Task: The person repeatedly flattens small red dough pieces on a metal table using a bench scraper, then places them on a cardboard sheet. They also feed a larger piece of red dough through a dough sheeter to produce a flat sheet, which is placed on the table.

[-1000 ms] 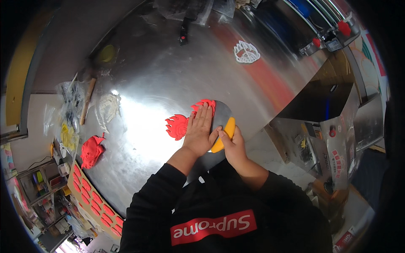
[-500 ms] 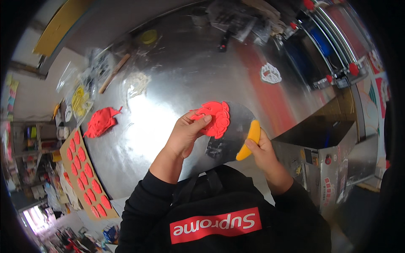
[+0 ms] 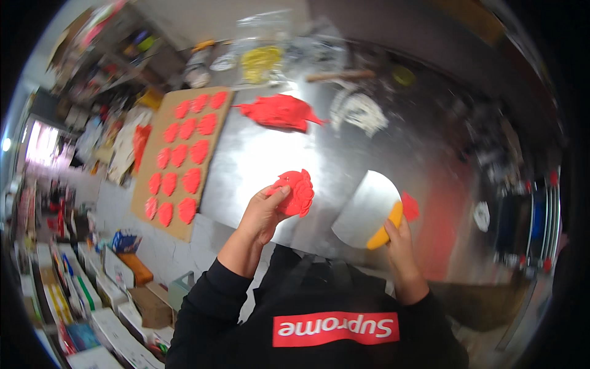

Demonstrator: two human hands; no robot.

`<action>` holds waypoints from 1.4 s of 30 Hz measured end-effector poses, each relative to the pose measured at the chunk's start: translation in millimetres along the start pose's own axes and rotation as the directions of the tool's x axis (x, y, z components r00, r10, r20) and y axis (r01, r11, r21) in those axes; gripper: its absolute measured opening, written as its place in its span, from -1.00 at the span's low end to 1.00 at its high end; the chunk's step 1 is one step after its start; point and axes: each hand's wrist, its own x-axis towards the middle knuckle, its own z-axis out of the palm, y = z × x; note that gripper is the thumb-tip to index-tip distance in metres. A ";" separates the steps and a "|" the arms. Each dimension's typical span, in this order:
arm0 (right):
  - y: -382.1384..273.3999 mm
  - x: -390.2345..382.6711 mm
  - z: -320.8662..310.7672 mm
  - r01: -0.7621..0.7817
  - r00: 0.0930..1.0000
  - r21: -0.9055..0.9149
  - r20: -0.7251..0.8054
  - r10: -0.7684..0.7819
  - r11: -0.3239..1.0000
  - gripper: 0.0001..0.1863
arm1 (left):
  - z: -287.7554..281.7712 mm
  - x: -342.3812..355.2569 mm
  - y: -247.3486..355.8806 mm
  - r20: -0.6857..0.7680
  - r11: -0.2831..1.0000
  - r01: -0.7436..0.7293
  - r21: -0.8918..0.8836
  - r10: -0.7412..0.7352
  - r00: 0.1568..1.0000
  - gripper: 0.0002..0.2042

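A red molded piece with raised scalloped shapes [image 3: 297, 192] is pinched in my left hand [image 3: 263, 212] above the steel table [image 3: 227, 194]. My right hand [image 3: 398, 244] is closed on the yellow handle of a scraper [image 3: 362, 206] with a broad steel blade. Behind the blade another red piece [image 3: 410, 206] shows, partly hidden. Further back on the table lie a crumpled lump of red dough [image 3: 276, 112] and whitish scraps [image 3: 359, 114].
At left, cardboard [image 3: 145, 187] carries several red shaped pieces. A wooden rod [image 3: 341, 75] and a bagged yellow material [image 3: 261, 64] lie at the back. A roller machine [image 3: 534, 218] stands right; boxes [image 3: 101, 332] crowd the lower left.
My left hand lifted the red piece off the scraper, and my right hand has tilted the scraper away from it. The view has swung left, toward the cardboard of red pieces.
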 end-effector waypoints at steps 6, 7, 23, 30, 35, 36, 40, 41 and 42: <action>49.8 18.7 86.7 -0.187 0.982 -0.213 -0.032 0.184 0.959 -0.59 | -204.7 25.8 84.2 -0.317 0.976 -0.215 -0.026 0.196 0.928 -0.70; 58.1 24.4 106.0 -0.202 0.979 -0.214 -0.042 0.198 0.956 -0.59 | -242.2 32.6 104.2 -0.365 0.977 -0.214 -0.022 0.191 0.911 -0.76; 70.6 86.7 271.5 -0.401 0.911 -0.364 -0.255 0.325 0.841 -0.59 | -478.8 332.2 316.7 -0.594 0.866 -0.454 -0.210 0.255 0.762 -0.81; 75.7 110.6 281.8 -0.440 0.888 -0.347 -0.303 0.346 0.828 -0.57 | -487.7 390.1 311.4 -0.609 0.856 -0.473 -0.208 0.265 0.748 -0.81; 79.1 117.0 270.0 -0.461 0.878 -0.323 -0.304 0.371 0.827 -0.57 | -478.9 367.8 332.5 -0.720 0.913 0.072 0.402 0.266 0.641 -0.71; 79.6 117.2 268.0 -0.461 0.878 -0.321 -0.301 0.373 0.827 -0.56 | -474.9 360.9 334.5 -0.721 0.766 0.219 0.604 0.409 0.559 -0.67; 83.3 120.1 263.9 -0.474 0.866 -0.288 -0.326 0.380 0.832 -0.57 | -466.1 357.1 328.0 -0.240 0.056 0.384 0.922 0.859 0.452 -0.54; 83.6 120.5 263.9 -0.469 0.871 -0.302 -0.311 0.380 0.830 -0.57 | -467.5 363.3 323.9 -0.061 -0.096 0.310 0.946 0.886 0.459 -0.52; 84.0 121.0 264.4 -0.465 0.874 -0.304 -0.307 0.377 0.832 -0.57 | -469.9 372.5 319.1 0.047 -0.180 0.270 0.946 0.899 0.436 -0.51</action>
